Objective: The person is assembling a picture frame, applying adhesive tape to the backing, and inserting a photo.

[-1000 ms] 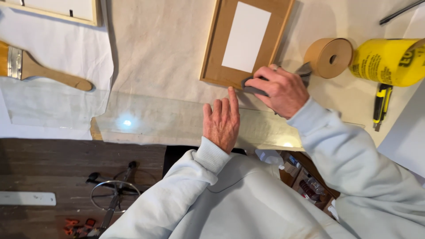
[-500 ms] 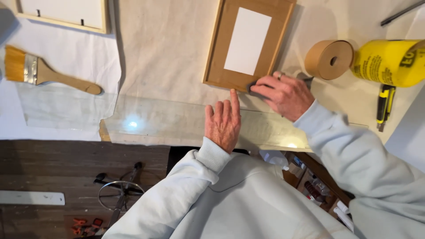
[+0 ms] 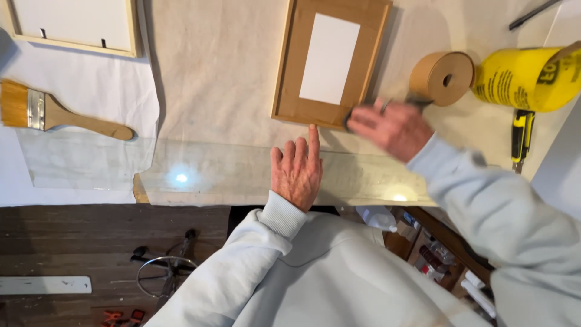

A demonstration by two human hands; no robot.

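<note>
A wooden picture frame (image 3: 290, 72) lies back-up on the cloth-covered table, with a white rectangle in the middle of its brown backing. My left hand (image 3: 296, 172) rests flat on the table just below it, fingers apart, index fingertip touching the frame's near edge. My right hand (image 3: 393, 127) is blurred at the frame's near right corner. It is closed around a small dark tool (image 3: 349, 118) pressed against that edge.
A clear glass sheet (image 3: 230, 172) lies along the table's near edge. A wide paintbrush (image 3: 60, 115) and a second frame (image 3: 72, 24) sit at the left. At the right are a brown tape roll (image 3: 440, 77), a yellow roll (image 3: 526, 79) and a yellow-black knife (image 3: 520, 136).
My left index finger now stretches out to the frame's edge. My right hand has gone blurred with motion at the frame's corner. The view has shifted slightly.
</note>
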